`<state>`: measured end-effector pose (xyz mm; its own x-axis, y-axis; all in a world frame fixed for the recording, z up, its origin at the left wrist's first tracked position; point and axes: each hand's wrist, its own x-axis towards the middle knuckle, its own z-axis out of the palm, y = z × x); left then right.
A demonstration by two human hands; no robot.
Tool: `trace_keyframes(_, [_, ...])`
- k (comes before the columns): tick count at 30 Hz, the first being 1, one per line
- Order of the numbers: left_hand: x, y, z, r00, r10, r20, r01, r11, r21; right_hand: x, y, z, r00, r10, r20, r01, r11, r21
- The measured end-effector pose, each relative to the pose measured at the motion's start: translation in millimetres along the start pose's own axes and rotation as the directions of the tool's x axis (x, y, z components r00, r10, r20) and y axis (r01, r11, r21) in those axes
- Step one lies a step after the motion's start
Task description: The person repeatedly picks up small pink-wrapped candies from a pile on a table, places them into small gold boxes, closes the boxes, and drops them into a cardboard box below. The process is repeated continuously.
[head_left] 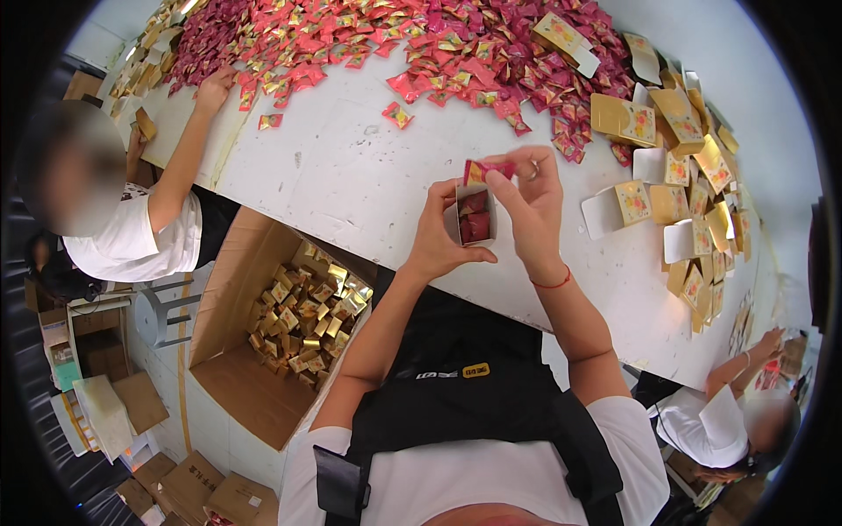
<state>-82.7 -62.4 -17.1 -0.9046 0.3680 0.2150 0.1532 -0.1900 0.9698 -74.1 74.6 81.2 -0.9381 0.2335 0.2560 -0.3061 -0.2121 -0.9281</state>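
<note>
My left hand [436, 238] is wrapped round a small open box [490, 230], whose white inside faces up. Dark red wrapped packets [474, 226] lie inside it. Just above the box mouth, my right hand [533, 197] pinches one more dark red packet [478, 172] between thumb and fingers. Across the far side of the table spreads a wide heap of small packets, pinkish red [307, 39] towards the left and darker red [561, 96] towards the right.
Open gold boxes [671, 202] are piled on the table's right side. Below the table edge at left stands a cardboard carton [254, 399] holding many gold boxes [303, 324]. One person [132, 228] works at the far left, another [706, 425] at the lower right. A grey stool [151, 317] stands beside the carton.
</note>
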Motion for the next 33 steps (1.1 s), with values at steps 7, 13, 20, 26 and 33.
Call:
trace_keyframes(7, [11,17,-17,0.965,-0.131,0.226,0.184,0.954,-0.235,-6,-7,-34,0.957,-0.115,0.266,0.222,0.883,-0.414])
trace_keyframes(13, [10,19,-29,0.961,0.018,0.274,-0.017,1.0,-0.005,-27,17,-55,0.93,0.228,0.288,-0.257,0.964,0.064])
trace_keyframes(20, [-14,20,3,0.964,-0.265,-0.028,0.243,0.917,-0.317,-37,20,-40,0.902,0.356,0.244,-0.425,0.833,0.354])
trace_keyframes(26, [2,31,2,0.992,-0.121,0.036,0.126,0.956,-0.265,-37,35,-44,0.928,0.195,0.318,-0.229,0.97,0.075])
trace_keyframes(33, [13,36,-1,0.961,-0.098,0.259,0.145,0.974,-0.172,-48,28,-44,0.944,0.169,0.283,-0.215,0.967,0.14])
